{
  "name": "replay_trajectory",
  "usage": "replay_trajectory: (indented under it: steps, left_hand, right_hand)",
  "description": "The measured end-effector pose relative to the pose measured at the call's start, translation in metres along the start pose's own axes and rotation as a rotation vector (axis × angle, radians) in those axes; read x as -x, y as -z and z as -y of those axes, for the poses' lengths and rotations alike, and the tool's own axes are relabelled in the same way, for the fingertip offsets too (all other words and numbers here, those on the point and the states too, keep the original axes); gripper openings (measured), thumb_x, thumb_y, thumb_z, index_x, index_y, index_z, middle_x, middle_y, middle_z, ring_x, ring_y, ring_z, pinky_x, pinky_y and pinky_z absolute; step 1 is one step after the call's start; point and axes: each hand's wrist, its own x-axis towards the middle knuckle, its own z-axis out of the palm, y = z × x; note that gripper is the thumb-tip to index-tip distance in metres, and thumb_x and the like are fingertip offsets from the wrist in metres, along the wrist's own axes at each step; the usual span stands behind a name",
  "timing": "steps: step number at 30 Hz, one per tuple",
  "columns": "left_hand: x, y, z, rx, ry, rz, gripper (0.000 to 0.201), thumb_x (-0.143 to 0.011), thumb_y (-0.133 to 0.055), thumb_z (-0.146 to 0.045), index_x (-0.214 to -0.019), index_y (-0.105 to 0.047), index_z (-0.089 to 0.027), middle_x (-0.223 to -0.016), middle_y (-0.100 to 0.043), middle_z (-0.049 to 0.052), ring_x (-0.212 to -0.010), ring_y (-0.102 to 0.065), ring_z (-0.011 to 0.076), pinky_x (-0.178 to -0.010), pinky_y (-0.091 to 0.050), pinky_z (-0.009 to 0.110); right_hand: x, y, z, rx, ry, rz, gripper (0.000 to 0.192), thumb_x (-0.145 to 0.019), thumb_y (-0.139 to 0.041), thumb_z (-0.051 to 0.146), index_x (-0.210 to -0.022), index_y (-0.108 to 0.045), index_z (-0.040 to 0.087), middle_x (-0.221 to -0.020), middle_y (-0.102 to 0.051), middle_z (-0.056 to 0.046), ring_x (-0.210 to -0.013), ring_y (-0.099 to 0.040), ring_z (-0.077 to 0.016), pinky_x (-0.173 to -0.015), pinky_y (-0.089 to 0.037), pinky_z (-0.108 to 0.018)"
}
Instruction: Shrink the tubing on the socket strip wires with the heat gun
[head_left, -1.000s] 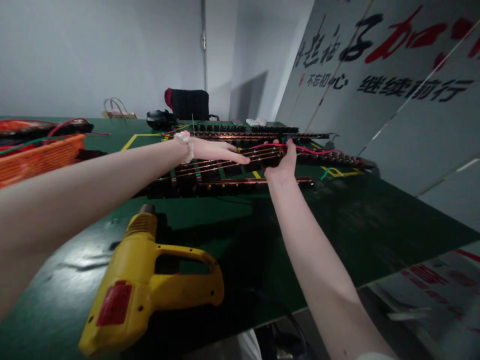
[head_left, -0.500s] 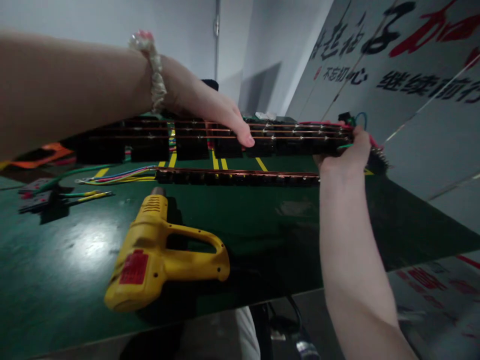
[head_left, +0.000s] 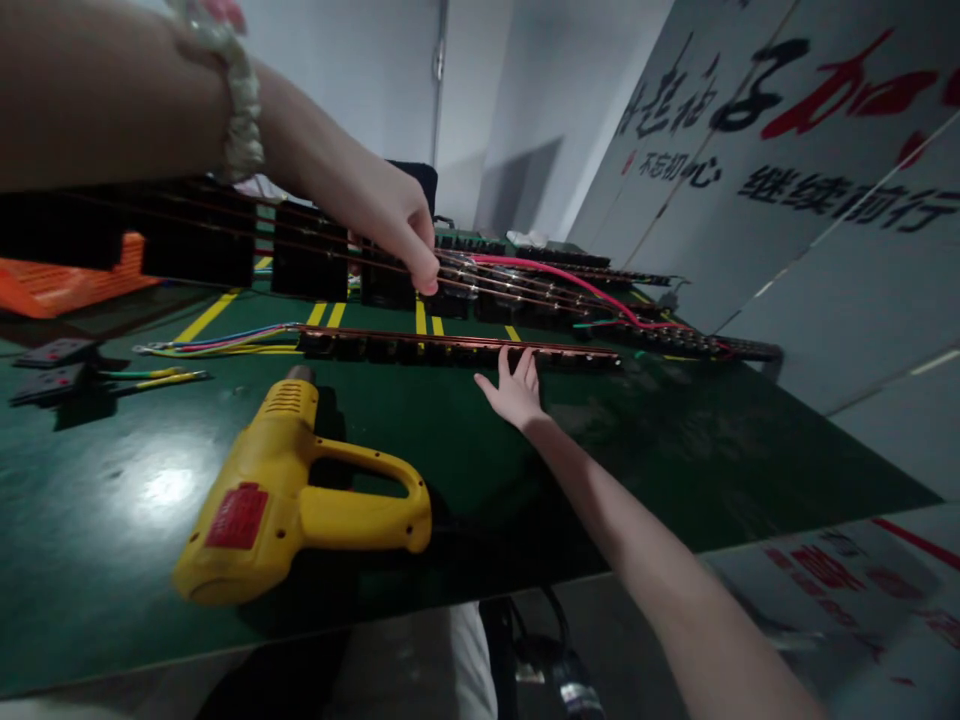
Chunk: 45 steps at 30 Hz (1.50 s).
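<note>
Nearest you, a yellow heat gun (head_left: 300, 500) lies on its side on the green table (head_left: 112, 560), nozzle pointing away from you, a red label on its body. Its cord is hidden below the table edge.

Just beyond it, your right hand (head_left: 516, 388) lies with the fingers spread and loose, gripping nothing. The fingertips reach the near edge of a long strip of black blocks with a copper bar (head_left: 457, 346) lying flat on the table; whether they actually touch it is hard to tell. Coloured wires (head_left: 217, 346) trail from the strip's left end.

At the near left, two flat dark pieces (head_left: 52, 365) with yellow-green leads sit on the table, too dim to name.

Higher up, your left hand (head_left: 390, 225), a beaded bracelet (head_left: 232, 110) on the wrist, is curled onto a raised rack of black blocks strung on copper rods (head_left: 307, 250). The fingers pinch its near rail. The rack's left end runs behind your forearm and out of frame, while its right end slopes down toward the table, a pink wire (head_left: 555, 275) running along it.

Far left, an orange crate (head_left: 67, 275) is partly covered by the rack. At the far end, a black bag (head_left: 420, 185) is mostly hidden behind your hand.
</note>
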Motion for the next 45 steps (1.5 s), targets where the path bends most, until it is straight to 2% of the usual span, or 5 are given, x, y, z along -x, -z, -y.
replay_trajectory:
  steps: [8, 16, 31, 39, 45]
  left_hand:
    - [-0.025, -0.015, 0.024, -0.097, 0.037, -0.098, 0.042, -0.074, -0.060, -0.049, -0.093, -0.073, -0.014, -0.072, -0.066, -0.001, -0.072, -0.057, 0.0148, -0.068, -0.042, 0.025]
    - [-0.078, -0.057, 0.078, -0.164, -0.109, -0.036, 0.039, -0.079, -0.052, -0.041, -0.096, -0.068, -0.011, -0.089, -0.069, 0.003, -0.077, -0.054, 0.0140, -0.071, -0.040, 0.024]
    - [-0.091, -0.134, 0.124, -0.261, -0.225, -0.278, 0.046, -0.084, -0.049, -0.055, -0.109, -0.060, -0.017, -0.097, -0.066, 0.007, -0.076, -0.058, 0.0177, -0.062, -0.038, 0.026]
    - [-0.082, -0.149, 0.125, -0.357, -0.114, -0.348, 0.060, -0.088, -0.039, -0.063, -0.123, -0.051, -0.015, -0.124, -0.058, 0.015, -0.101, -0.060, 0.0273, -0.078, -0.042, 0.033]
    - [-0.066, -0.159, 0.128, -0.336, -0.151, -0.339, 0.072, -0.080, -0.048, -0.071, -0.117, -0.051, -0.009, -0.123, -0.057, 0.018, -0.104, -0.057, 0.0286, -0.081, -0.043, 0.034]
  right_hand:
    - [-0.062, -0.006, 0.017, 0.051, 0.070, 0.017, 0.065, -0.097, -0.038, 0.050, -0.147, -0.035, 0.010, -0.154, -0.029, -0.024, -0.144, -0.022, -0.0362, -0.114, -0.017, -0.051]
    - [0.040, 0.011, 0.007, -0.151, 0.660, 0.198, 0.058, -0.093, -0.049, 0.049, -0.140, -0.050, 0.015, -0.150, -0.039, -0.018, -0.140, -0.035, -0.0295, -0.113, -0.029, -0.050]
    - [0.113, 0.057, 0.051, -0.402, 0.677, 0.239, 0.046, -0.094, -0.050, 0.045, -0.135, -0.054, 0.025, -0.138, -0.055, -0.010, -0.130, -0.048, -0.0243, -0.108, -0.039, -0.047]
    - [0.187, 0.014, 0.095, -0.290, 0.801, 0.171, 0.087, -0.074, -0.065, 0.066, -0.145, -0.043, 0.019, -0.150, -0.041, -0.014, -0.142, -0.027, -0.0345, -0.118, -0.020, -0.054]
    - [0.166, 0.044, 0.092, -0.400, 0.670, 0.342, 0.049, -0.085, -0.060, 0.053, -0.123, -0.061, 0.021, -0.125, -0.064, -0.008, -0.121, -0.055, -0.0249, -0.101, -0.045, -0.040]
